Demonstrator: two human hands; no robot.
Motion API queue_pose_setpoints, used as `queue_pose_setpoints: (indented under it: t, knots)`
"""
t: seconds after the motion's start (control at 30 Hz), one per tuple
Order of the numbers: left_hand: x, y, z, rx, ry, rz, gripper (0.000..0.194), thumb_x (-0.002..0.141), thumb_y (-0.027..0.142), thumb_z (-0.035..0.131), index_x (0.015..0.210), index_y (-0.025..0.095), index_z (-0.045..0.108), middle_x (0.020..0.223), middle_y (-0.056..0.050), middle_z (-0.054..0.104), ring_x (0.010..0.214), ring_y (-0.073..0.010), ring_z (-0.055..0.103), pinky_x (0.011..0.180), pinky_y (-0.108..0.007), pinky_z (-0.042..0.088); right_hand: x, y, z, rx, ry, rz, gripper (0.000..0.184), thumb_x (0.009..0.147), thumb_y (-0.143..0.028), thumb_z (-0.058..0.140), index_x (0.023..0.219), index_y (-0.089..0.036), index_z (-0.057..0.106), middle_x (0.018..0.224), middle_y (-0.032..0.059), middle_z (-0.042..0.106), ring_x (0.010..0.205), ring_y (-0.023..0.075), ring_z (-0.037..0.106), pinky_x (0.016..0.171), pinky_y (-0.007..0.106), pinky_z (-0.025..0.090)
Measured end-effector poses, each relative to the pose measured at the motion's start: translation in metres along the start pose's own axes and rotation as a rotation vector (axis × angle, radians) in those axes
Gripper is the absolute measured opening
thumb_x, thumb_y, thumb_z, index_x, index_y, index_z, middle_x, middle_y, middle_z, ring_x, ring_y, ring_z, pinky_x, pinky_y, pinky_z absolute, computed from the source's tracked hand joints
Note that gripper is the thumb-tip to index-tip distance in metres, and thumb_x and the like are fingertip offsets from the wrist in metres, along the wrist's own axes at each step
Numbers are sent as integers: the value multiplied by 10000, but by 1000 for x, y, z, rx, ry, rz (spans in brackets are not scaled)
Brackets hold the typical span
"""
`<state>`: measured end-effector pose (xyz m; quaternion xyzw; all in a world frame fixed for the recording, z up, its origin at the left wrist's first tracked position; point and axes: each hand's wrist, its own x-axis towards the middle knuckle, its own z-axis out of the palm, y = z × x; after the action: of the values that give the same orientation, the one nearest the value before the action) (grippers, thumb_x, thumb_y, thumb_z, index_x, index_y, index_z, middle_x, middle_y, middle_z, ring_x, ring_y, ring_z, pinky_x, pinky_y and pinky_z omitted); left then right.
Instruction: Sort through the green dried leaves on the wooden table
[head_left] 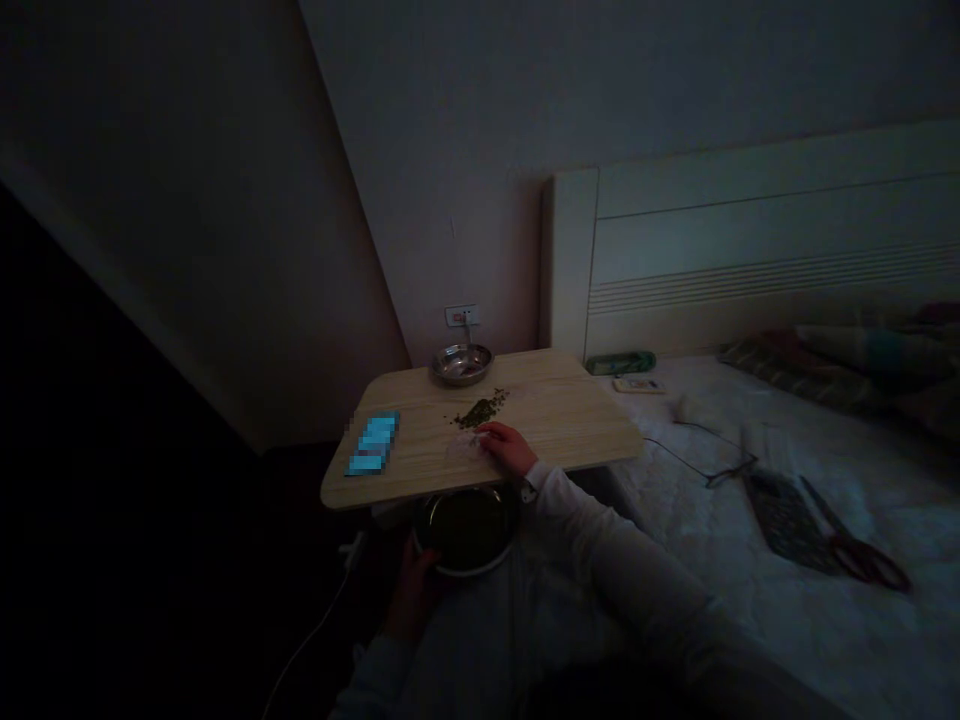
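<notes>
Two hands in view, with one loose heap of small green-brown fragments point(480, 409) lying mid-way across a pale wood-grain tabletop point(555, 425). The right hand point(510, 447) rests on the tabletop just beside the heap, fingers curled narrow, their tips on a thin translucent film point(463, 450); whether they pinch it, cannot tell. The left hand point(414, 590), in deep shadow below the table's near edge, lies against the side of a round metal bowl point(466, 530); its grip cannot be told. A shallow steel dish point(461, 364) sits at the table's back edge, under a wall socket point(461, 316); a pixel-blurred blue rectangle point(373, 443) lies at the left end. On the bed to the right: eyeglasses point(731, 472), a dark patterned pouch point(787, 522) touching red-handled scissors point(862, 560), and a green box point(620, 363) below the padded headboard point(750, 240).
</notes>
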<state>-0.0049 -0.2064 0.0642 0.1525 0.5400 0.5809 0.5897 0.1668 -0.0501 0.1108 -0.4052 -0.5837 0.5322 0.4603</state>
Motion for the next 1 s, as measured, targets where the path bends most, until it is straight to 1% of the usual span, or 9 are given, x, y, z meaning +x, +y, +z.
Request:
queue_pose_setpoints:
  t: [0.1,0.2,0.33,0.47,0.57,0.7,0.8,0.93,1.0]
  knots:
    - [-1,2,3,-1,-15,6,557,738,13,572,1240,253,531,1079,-49,701,925,-198,701,795,-315,573,6,1,-3,86,62,19,212,676,-184,598,879,-182,658,602,-45,607,593,126,535,633,247,431]
    - [0,3,8,17,-11,-14,579,722,10,573,1239,266,525,1042,-39,700,907,-190,700,767,-308,574,14,-1,-11,78,84,20,209,664,-170,591,863,-180,654,587,-48,603,577,122,536,620,244,435]
    - [4,2,11,39,-34,-12,598,679,32,598,1228,259,529,1016,-42,699,873,-198,702,721,-311,577,21,-3,-26,-32,170,0,207,682,-160,545,861,-176,647,536,-61,568,555,124,530,610,246,437]
    - [6,0,10,63,-77,-6,626,633,42,615,1219,253,550,1038,-53,703,917,-220,695,711,-310,573,19,-3,-35,-154,256,-7,231,713,-181,523,907,-177,647,569,-57,587,576,124,541,626,246,446]
    - [4,-1,10,70,-72,34,661,606,37,598,1232,243,555,1086,-63,695,964,-228,681,720,-302,568,15,-4,-34,-236,262,-2,236,734,-191,507,928,-189,643,595,-54,601,609,134,560,657,257,460]
    - [3,-2,10,97,-16,50,656,595,52,587,1227,223,557,1130,-78,684,990,-236,667,723,-311,568,11,-4,-33,-343,238,-5,238,734,-170,515,928,-195,651,626,-44,621,669,147,593,720,271,472]
    - [5,-4,9,91,-33,85,676,578,70,601,1239,211,556,1155,-90,677,1016,-249,659,753,-330,565,11,-3,-33,-411,219,-10,232,736,-159,534,929,-193,660,649,-33,636,673,151,595,720,272,470]
    - [9,-5,5,117,-67,144,660,551,91,624,1202,192,578,1219,-102,655,1136,-264,609,819,-322,549,13,-2,-33,-475,209,-27,240,749,-157,532,944,-199,666,664,-27,640,682,151,594,720,269,466]
    - [10,-6,5,134,-60,138,646,549,101,623,1187,186,577,1258,-108,636,1176,-271,586,840,-324,544,13,-2,-33,-506,207,-36,255,761,-162,522,966,-198,670,680,-22,647,687,152,594,716,269,467]
